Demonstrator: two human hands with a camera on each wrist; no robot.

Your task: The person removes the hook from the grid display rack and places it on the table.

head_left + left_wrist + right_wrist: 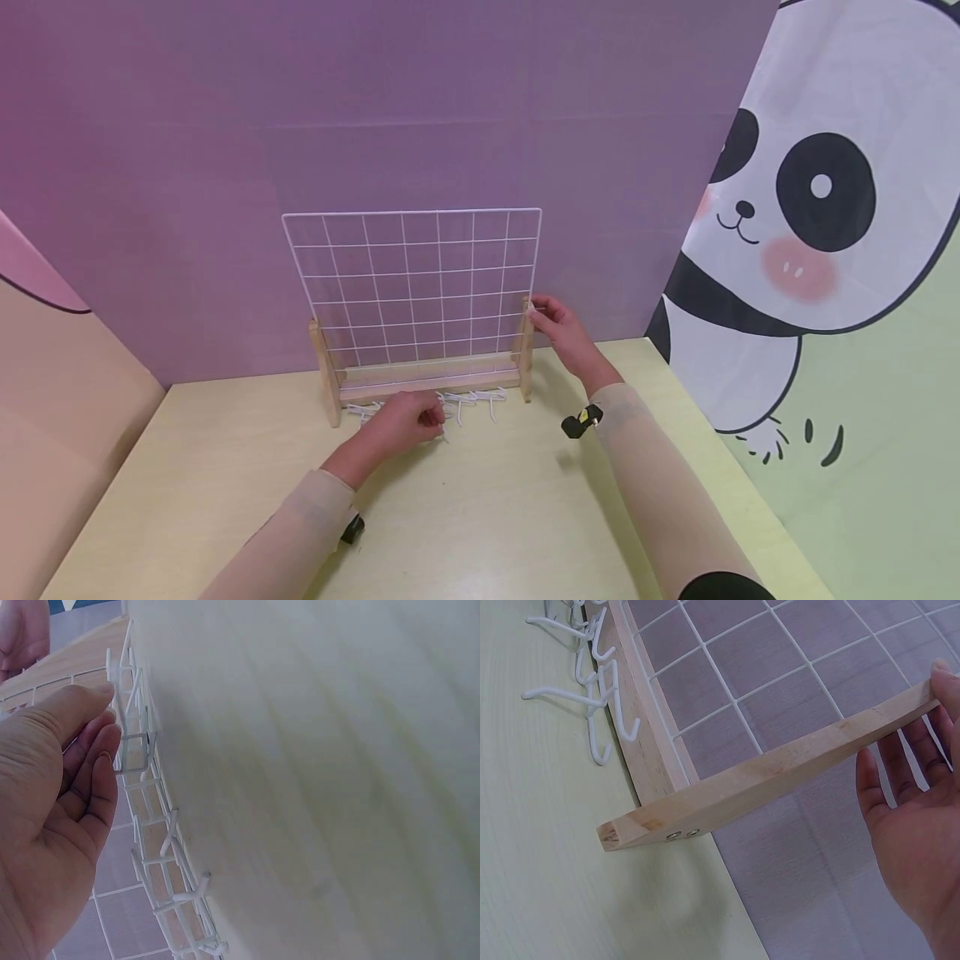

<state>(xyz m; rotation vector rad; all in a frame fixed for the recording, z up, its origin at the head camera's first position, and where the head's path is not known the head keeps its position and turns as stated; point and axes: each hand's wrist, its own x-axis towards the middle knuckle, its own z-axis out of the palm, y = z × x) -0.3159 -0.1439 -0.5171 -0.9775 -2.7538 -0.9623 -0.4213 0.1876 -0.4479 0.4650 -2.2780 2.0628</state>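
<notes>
A white wire grid panel point(420, 283) stands upright in a wooden stand point(326, 375). At the stand's right side my right hand point(566, 337) holds the top of the wooden post point(772, 769), thumb on the front edge and fingers behind it. My left hand point(405, 419) is low in front of the stand, its thumb and fingertips pinching a white wire hook point(116, 679) at the row's end. Several more white hooks point(570, 694) lie on the table along the stand's base, partly hidden behind the left hand in the head view.
The pale wooden table point(480, 517) carries the stand near its back edge. Behind it hangs a purple cloth backdrop point(420, 158). On the right is a wall panel with a printed panda point(817, 192).
</notes>
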